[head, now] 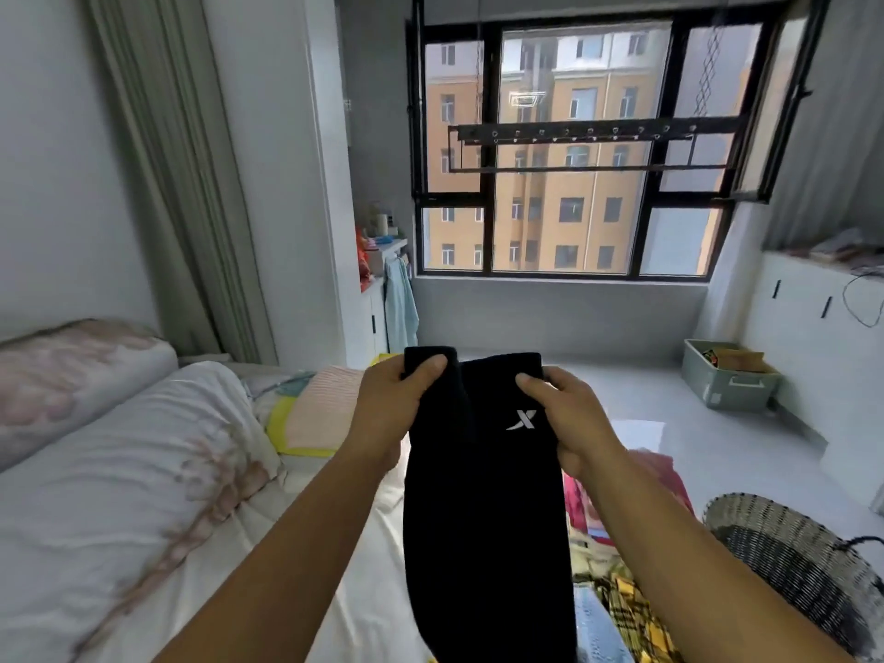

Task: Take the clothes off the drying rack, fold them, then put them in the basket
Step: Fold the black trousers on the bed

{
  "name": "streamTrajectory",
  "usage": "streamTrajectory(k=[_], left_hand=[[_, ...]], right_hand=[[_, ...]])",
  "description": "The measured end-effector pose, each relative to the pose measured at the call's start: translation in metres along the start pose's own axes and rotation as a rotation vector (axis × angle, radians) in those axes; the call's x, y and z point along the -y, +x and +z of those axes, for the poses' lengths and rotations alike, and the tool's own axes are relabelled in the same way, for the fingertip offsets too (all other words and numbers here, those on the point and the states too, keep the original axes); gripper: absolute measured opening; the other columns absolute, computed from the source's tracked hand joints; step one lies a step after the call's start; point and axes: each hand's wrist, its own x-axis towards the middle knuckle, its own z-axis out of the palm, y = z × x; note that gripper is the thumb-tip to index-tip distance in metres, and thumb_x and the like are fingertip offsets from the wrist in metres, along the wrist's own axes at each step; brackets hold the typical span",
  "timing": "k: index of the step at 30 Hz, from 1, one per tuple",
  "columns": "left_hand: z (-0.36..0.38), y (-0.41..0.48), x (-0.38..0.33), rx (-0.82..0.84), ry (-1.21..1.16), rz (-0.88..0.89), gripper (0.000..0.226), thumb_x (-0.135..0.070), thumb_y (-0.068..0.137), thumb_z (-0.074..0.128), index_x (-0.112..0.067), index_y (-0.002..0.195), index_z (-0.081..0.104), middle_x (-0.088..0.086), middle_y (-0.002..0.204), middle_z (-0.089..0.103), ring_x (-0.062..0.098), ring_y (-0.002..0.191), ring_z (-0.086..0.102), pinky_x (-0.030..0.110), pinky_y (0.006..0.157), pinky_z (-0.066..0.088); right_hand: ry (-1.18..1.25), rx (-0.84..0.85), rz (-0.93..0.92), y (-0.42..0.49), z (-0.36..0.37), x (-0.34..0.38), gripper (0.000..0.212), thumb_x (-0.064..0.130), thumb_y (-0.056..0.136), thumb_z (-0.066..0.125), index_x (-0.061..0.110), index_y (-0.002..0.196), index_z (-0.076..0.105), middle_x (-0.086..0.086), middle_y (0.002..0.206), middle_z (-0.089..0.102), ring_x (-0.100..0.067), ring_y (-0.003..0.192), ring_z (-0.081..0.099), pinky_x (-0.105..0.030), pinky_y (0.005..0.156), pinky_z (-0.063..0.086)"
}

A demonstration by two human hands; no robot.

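Step in hand: folding. The person holds a black garment up by its top edge, above the bed, and it hangs straight down between the forearms.

Left hand: fingers curled together over the left top corner, clamped on the cloth. Right hand: thumb and fingers pinch the right top corner.

The drying rack at the window carries no clothes that can be seen. The woven basket stands on the floor to the right, well apart from the garment. Loose coloured clothes lie on the bed beside it.

Judgement: the next move calls for bringing the two corners together or laying the cloth flat to fold it.

Markings: one white X-shaped logo near the right hand. No other writing is legible.
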Motion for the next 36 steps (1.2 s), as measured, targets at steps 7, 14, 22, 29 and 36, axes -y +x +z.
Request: streamTrajectory(k=[7, 14, 22, 29, 36], left_hand=[[-0.012, -0.004, -0.050, -0.033, 0.364, 0.287, 0.011, -0.019, 0.091, 0.056, -0.017, 0.086, 0.066, -0.001, 0.085, 0.067, 0.011, 0.078, 0.063, 0.019, 0.075, 0.050], [-0.080, 0.037, -0.064, -0.126, 0.784, 0.394, 0.024, -0.021, 0.093, 0.051, -0.005, 0.089, 0.068, 0.005, 0.081, 0.063, 0.007, 0.065, 0.050, 0.012, 0.059, 0.035], [-0.138, 0.064, -0.057, 0.161, -0.058, -0.170, 0.048, -0.043, 0.099, 0.033, -0.006, 0.114, 0.059, 0.008, 0.102, 0.066, 0.023, 0.101, 0.063, 0.032, 0.097, 0.047], [-0.202, 0.094, -0.038, 0.250, -0.238, -0.091, 0.037, -0.034, 0.099, 0.039, -0.006, 0.114, 0.059, 0.009, 0.113, 0.065, 0.020, 0.107, 0.061, 0.032, 0.098, 0.047], [-0.263, 0.121, 0.020, 0.032, 0.072, -0.148, 0.072, -0.039, 0.086, 0.061, -0.019, 0.144, 0.024, 0.004, 0.149, 0.032, 0.024, 0.134, 0.035, 0.041, 0.108, 0.030]], right_hand=[[-0.047, 0.082, -0.134, -0.019, 0.066, 0.047, 0.010, 0.018, 0.090, 0.059, 0.016, 0.099, 0.064, -0.009, 0.098, 0.070, -0.026, 0.091, 0.068, -0.042, 0.086, 0.055], [-0.091, 0.017, -0.180, -0.007, 0.127, 0.057, 0.018, 0.015, 0.091, 0.058, 0.010, 0.107, 0.063, -0.008, 0.100, 0.068, -0.022, 0.089, 0.066, -0.036, 0.085, 0.054], [-0.060, 0.050, -0.096, 0.006, 0.218, 0.041, 0.027, 0.041, 0.096, 0.047, 0.021, 0.099, 0.064, -0.004, 0.096, 0.068, -0.019, 0.091, 0.065, -0.029, 0.077, 0.052], [-0.043, -0.027, -0.112, 0.016, 0.254, 0.030, 0.024, 0.014, 0.090, 0.056, 0.009, 0.112, 0.060, -0.008, 0.101, 0.065, -0.024, 0.094, 0.062, -0.032, 0.076, 0.052], [0.133, -0.026, -0.036, 0.020, 0.257, 0.048, 0.012, 0.014, 0.092, 0.050, 0.011, 0.087, 0.061, -0.008, 0.092, 0.064, -0.021, 0.085, 0.060, -0.033, 0.073, 0.051]])
